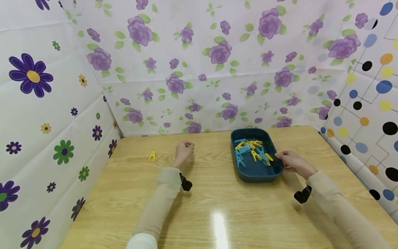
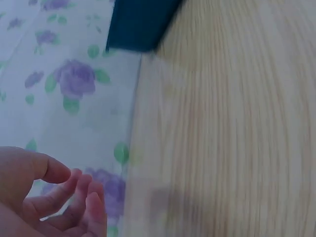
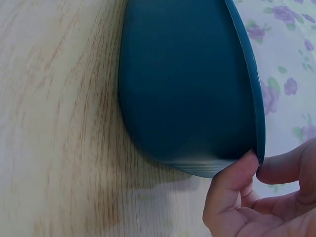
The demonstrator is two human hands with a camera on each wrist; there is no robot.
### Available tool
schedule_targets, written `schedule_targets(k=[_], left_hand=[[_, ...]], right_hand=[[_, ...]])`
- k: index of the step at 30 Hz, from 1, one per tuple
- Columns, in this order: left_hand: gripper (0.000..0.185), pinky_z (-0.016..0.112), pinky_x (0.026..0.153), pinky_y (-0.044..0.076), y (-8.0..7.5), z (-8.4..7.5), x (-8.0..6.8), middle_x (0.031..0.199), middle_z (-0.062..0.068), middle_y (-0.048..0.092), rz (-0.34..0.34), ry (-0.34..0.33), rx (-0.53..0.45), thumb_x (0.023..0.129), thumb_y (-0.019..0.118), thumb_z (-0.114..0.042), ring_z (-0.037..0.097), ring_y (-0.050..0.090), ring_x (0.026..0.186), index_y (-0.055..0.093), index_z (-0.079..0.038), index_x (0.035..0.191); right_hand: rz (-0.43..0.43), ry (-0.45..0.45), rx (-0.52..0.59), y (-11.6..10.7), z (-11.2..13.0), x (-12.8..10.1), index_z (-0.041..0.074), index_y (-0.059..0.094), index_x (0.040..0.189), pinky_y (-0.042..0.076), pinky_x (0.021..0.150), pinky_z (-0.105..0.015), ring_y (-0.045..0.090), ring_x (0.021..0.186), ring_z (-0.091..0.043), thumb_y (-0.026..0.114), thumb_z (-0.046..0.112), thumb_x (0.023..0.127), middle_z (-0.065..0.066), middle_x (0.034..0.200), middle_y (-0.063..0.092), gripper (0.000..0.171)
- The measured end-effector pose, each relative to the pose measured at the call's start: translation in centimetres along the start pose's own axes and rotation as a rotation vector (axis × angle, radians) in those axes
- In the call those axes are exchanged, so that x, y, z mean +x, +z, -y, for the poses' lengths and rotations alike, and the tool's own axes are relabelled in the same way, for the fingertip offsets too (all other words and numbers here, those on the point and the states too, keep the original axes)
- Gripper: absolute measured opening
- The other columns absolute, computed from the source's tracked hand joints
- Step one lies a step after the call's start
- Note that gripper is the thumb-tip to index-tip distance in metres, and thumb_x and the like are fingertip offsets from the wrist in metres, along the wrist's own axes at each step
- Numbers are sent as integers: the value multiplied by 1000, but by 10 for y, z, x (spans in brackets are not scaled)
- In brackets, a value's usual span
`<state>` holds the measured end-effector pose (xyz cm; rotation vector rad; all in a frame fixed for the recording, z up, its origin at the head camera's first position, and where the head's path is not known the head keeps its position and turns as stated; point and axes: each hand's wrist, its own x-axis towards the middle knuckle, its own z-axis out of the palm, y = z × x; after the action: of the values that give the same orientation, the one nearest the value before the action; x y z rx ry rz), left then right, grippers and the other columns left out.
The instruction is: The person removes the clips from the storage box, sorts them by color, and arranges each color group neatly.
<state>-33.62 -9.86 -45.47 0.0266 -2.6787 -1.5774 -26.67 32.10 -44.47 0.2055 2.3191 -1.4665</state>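
A dark teal plastic bin [image 1: 255, 177] stands on the right half of the table, holding several yellow and blue clothespins [image 1: 244, 149]. My right hand [image 1: 293, 162] pinches the bin's right rim; in the right wrist view, thumb and forefinger close over the edge [image 3: 259, 133]. Left of the bin, my left hand [image 1: 184, 152] is above the wood with loosely bent fingers, and nothing shows between them. The left wrist view has the thumb near the fingertips [image 2: 74, 173]. A single yellow clothespin [image 1: 152, 156] lies farther left on the table.
The wooden table [image 1: 199, 214] meets a floral cloth [image 1: 186, 103] along its back edge. Patterned sheets rise on the left [image 1: 46, 138] and right [image 1: 367, 114] sides. Each wrist wears a small black camera.
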Motion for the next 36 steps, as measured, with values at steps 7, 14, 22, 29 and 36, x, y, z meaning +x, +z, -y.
schedule_targets(k=[7, 14, 22, 29, 36], left_hand=[[26, 30, 73, 51, 28, -30, -11, 114, 13, 67, 108, 8, -2, 99, 52, -21, 25, 63, 100, 68, -6, 113], [24, 30, 73, 53, 53, -52, -18, 106, 16, 67, 178, 95, -72, 100, 50, -16, 37, 63, 101, 68, -4, 111], [23, 29, 73, 54, 78, -83, -24, 100, 17, 69, 206, 78, -162, 99, 50, -12, 27, 68, 90, 69, -3, 108], [22, 33, 79, 57, 97, -109, -26, 100, 19, 67, 343, 57, -246, 100, 51, -12, 33, 66, 95, 67, 0, 107], [22, 25, 71, 55, 110, -119, -28, 94, 14, 68, 428, -4, -216, 99, 54, -17, 18, 65, 80, 70, -2, 104]], right_hand=[[-8, -3, 11, 1, -1, 1, -4, 46, 114, 47, 61, -26, 46, 62, -9, 39, 28, 105, 4, 68, 43, 34], [-17, -1, 16, 2, -2, -3, -4, 47, 115, 47, 61, -25, 46, 63, -8, 39, 29, 105, 4, 69, 44, 35], [-16, -6, 5, 1, -2, -1, -6, 45, 121, 48, 64, -28, 47, 65, -10, 39, 31, 105, 3, 71, 44, 41], [-20, 3, 35, 0, -1, 2, -5, 45, 120, 49, 65, -29, 47, 64, -9, 40, 30, 105, 4, 70, 44, 38], [1, -15, 54, -2, -4, 3, -4, 48, 115, 49, 65, -29, 47, 62, -9, 41, 29, 104, 5, 67, 43, 35]])
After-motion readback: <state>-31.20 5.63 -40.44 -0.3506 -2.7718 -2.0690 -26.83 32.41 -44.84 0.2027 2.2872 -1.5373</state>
